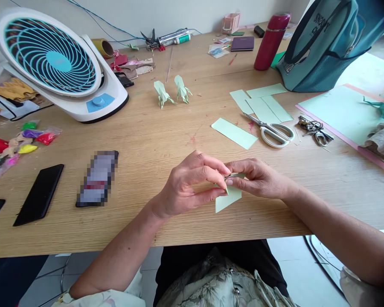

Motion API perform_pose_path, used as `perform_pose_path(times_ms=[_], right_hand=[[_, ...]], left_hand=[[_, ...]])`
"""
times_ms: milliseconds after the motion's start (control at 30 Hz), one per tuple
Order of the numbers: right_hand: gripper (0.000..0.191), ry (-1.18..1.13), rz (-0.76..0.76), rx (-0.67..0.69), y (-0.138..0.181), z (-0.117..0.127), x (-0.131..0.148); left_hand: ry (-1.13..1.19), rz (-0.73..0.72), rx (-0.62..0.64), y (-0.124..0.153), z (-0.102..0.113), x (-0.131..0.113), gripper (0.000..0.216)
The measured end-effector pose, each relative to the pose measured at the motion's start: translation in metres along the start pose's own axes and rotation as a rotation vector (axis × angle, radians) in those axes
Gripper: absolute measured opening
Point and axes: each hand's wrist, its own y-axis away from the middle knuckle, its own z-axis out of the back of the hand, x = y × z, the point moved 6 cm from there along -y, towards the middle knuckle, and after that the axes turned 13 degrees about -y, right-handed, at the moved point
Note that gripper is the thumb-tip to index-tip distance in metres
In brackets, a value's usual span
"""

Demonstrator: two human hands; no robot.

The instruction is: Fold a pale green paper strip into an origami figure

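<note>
There is one camera, worn on the person's head. It looks forward and down over the wooden table [153, 140]. It is very near. The left hand [188, 185] and right hand [259, 179] sit just below the middle, pinching the green paper [228, 200]. The arms come in from 7 and 4 o'clock, and the lap shows at 6 o'clock. The view is wide. It reaches the fan [51, 59] at 10 o'clock, the bag [323, 47] at 1 o'clock and the wall [179, 13] at 12 o'clock.
</note>
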Motion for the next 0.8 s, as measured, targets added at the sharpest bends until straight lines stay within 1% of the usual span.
perform_pose_path(times_ms=[167,267,400,567,800], right_hand=[[0.017,0.051,0.049,0.01,0.0,-0.002,0.008],[0.017,0.078,0.084,-0.001,0.001,-0.001,0.013],[0.017,0.112,0.09,-0.021,0.004,0.0,0.016],[0.018,0.096,0.119,-0.016,0.003,-0.002,0.018],[0.016,0.089,0.113,0.004,0.003,-0.004,0.015]], left_hand=[[-0.036,-0.028,0.016,-0.002,-0.003,-0.007,0.011],[-0.035,-0.037,-0.009,-0.003,-0.004,-0.009,0.013],[-0.045,-0.052,-0.059,-0.002,-0.003,-0.008,0.012],[-0.093,-0.062,-0.113,0.0,-0.002,-0.008,0.01],[-0.089,-0.098,-0.084,-0.001,-0.005,-0.013,0.011]])
